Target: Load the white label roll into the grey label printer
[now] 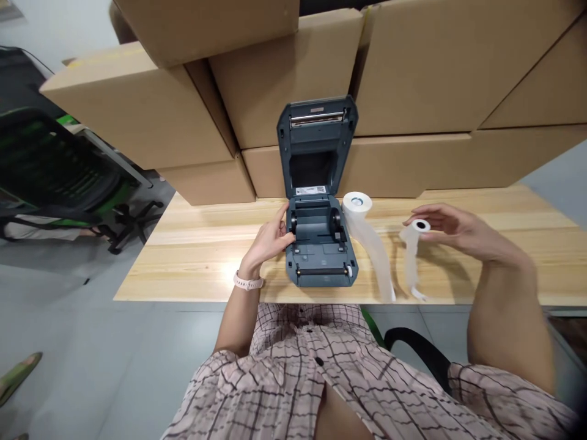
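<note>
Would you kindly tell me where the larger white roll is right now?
In the head view, the larger white roll sits on the wooden table, right of the open printer and left of the smaller roll at the right hand.

on table [206,244], printer [316,260] before boxes [413,67]; rolls [350,211] at its right

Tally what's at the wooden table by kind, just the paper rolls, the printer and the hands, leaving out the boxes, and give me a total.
White paper rolls: 2
Open printer: 1
Hands: 2
Total: 5
</note>
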The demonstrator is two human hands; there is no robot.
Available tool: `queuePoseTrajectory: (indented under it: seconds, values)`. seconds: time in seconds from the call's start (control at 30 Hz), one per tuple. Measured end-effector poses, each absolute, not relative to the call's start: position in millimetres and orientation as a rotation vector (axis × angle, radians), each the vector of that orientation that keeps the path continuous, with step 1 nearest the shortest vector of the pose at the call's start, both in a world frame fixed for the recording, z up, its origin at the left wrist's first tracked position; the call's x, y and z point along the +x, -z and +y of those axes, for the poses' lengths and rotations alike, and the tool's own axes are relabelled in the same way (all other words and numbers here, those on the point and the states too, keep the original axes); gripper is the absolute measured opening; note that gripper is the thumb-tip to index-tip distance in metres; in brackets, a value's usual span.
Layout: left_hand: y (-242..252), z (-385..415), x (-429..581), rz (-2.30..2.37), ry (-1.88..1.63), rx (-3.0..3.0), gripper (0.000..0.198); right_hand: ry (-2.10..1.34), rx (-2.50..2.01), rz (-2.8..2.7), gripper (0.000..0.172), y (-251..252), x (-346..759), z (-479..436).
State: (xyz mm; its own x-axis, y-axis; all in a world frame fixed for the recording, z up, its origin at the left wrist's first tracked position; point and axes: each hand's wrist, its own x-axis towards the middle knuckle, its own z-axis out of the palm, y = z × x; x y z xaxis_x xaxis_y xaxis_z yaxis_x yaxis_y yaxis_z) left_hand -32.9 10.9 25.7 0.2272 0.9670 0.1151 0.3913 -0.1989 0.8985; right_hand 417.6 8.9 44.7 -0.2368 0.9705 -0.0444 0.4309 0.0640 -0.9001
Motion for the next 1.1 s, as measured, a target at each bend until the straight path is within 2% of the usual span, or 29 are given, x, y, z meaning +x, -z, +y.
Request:
queuePoseTrajectory:
  seconds: [0.13,0.27,0.4,0.5,0.57,0.73,0.83,0.9,1.1]
  values:
    - [-28,9,-32,1.298,-0.934,1.768,0.092,-1.196,-1.390,-1.728,0.048,-11,411,14]
    - [-29,7,-32,1.314,-0.914,1.793,0.092,-1.153,-1.286,-1.892,0.075,-24,425,28]
    - [-26,9,-33,1.299,-0.902,1.796,0.093,-1.224,-1.275,-1.976,0.090,-48,411,72]
    - [-26,10,-32,1.308,-0.907,1.794,0.094,-1.299,-1.260,-2.119,0.104,-45,371,113]
    - [-26,9,-32,1.318,-0.906,1.798,0.094,-1.368,-1.207,-2.181,0.102,-35,344,131]
    - [-29,7,-30,1.314,-0.918,1.787,0.094,-1.525,-1.100,-2.102,0.081,-21,323,133]
    - [-29,7,-30,1.302,-0.923,1.779,0.095,-1.484,-1.094,-2.072,0.063,-38,337,123]
    - [-28,8,-31,1.300,-0.901,1.777,0.097,-1.438,-1.085,-2.059,0.058,-61,342,117]
    - [-28,10,-33,1.293,-0.823,1.774,0.103,-1.121,-0.908,-2.617,0.073,-129,277,96]
